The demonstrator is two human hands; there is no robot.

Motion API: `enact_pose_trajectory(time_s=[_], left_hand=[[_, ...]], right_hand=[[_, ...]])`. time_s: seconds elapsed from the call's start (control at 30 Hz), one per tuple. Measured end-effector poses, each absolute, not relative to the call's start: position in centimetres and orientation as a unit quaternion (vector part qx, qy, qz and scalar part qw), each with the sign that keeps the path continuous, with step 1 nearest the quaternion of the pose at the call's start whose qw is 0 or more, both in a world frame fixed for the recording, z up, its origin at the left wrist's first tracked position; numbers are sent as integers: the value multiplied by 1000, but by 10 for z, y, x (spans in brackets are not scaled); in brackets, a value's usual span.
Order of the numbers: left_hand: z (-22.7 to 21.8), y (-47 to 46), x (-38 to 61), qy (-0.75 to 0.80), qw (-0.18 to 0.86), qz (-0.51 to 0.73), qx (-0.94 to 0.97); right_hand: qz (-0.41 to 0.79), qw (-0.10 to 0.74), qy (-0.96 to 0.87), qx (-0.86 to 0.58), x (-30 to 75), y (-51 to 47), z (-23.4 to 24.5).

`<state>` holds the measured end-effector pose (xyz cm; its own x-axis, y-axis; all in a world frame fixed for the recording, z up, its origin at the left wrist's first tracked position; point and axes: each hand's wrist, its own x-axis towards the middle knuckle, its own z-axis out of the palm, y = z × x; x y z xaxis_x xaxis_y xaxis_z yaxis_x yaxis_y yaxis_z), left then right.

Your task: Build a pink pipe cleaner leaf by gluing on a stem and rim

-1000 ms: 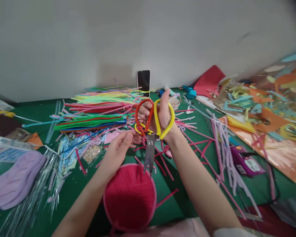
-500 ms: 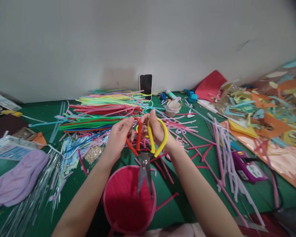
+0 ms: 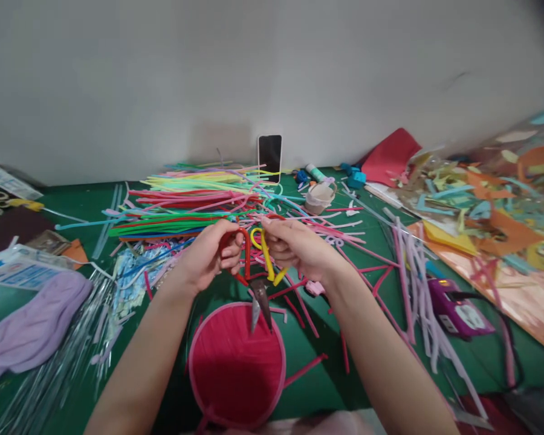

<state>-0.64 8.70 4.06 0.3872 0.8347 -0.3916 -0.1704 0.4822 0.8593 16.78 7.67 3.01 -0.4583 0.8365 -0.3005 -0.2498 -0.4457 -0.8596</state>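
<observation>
Between my hands hangs a pair of scissors [image 3: 260, 291], blades down and slightly parted, one handle red and the other yellow. My left hand [image 3: 212, 252] has its fingers curled round the red handle. On the yellow handle, my right hand [image 3: 294, 246] is closed. Just under the blade tips lies a round pink-red disc [image 3: 238, 368] with a pale pink rim, near the table's front edge. Cut pink pipe cleaners [image 3: 304, 314] lie beside it on the right.
Bundles of coloured pipe cleaners [image 3: 194, 199] lie behind my hands. A phone [image 3: 269, 158] leans on the wall. A paper cup [image 3: 320, 198] stands right of it. Lilac foam shapes [image 3: 36, 320] are at left; a purple device [image 3: 457, 307] and paper scraps [image 3: 494, 187] at right.
The scissors' blades have swung up from over the disc's middle to its far rim and drawn closer together. My right hand has turned, its fingers now wrapping the yellow handle.
</observation>
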Motion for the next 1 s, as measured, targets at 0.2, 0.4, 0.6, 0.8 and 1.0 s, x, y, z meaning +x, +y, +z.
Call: enact_pose_trajectory(time_s=[0.2, 0.4, 0.6, 0.8, 1.0], left_hand=[[47, 86, 4, 455, 672, 379, 445], [37, 90, 3, 452, 647, 476, 388], [40, 97, -6, 456, 608, 556, 337], [41, 97, -7, 437, 600, 623, 246], [48, 89, -6, 424, 582, 659, 219]], right_hand=[[719, 438, -353, -408, 149, 71, 41], [699, 513, -302, -396, 150, 72, 39], [669, 592, -250, -375, 163, 78, 44], [647, 641, -244, -332, 165, 78, 46], [621, 681, -235, -309, 162, 71, 50]])
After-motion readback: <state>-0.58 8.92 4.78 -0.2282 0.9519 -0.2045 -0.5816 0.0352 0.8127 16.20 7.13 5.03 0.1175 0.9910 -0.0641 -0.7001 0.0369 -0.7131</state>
